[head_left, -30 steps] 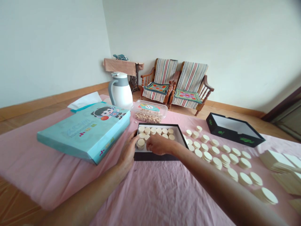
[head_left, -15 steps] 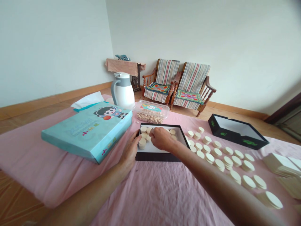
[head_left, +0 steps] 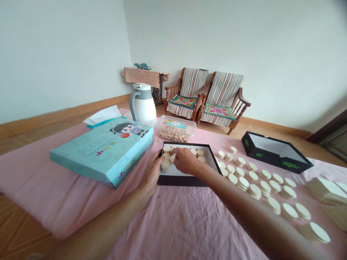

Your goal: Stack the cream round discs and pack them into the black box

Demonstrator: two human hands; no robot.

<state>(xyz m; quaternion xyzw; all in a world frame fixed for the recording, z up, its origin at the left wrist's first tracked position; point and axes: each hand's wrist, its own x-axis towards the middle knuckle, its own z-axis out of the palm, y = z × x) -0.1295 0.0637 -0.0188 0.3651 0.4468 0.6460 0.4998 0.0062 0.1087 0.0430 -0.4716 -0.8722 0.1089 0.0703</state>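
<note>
A shallow black box (head_left: 210,159) with a white floor lies on the pink cloth and holds several round pale wooden discs (head_left: 200,152) along its far side. My left hand (head_left: 151,173) rests against the box's left edge, fingers curled beside a small stack of discs (head_left: 165,165). My right hand (head_left: 185,161) reaches into the box from the right, knuckles up, fingertips pinched down among the discs near the left corner. What the fingers grip is hidden under the hand.
Many loose discs (head_left: 252,177) lie in rows right of the box, beside the black lid (head_left: 276,151) and pale boards (head_left: 325,191). A turquoise gift box (head_left: 103,153), a white jug (head_left: 142,104), a clear tub of nuts (head_left: 175,129) stand behind. Two wooden armchairs (head_left: 206,99) line the wall.
My right hand has slid from the box's near part toward the far left corner among the discs. The left hand stays at the box's edge. The view shifted slightly.
</note>
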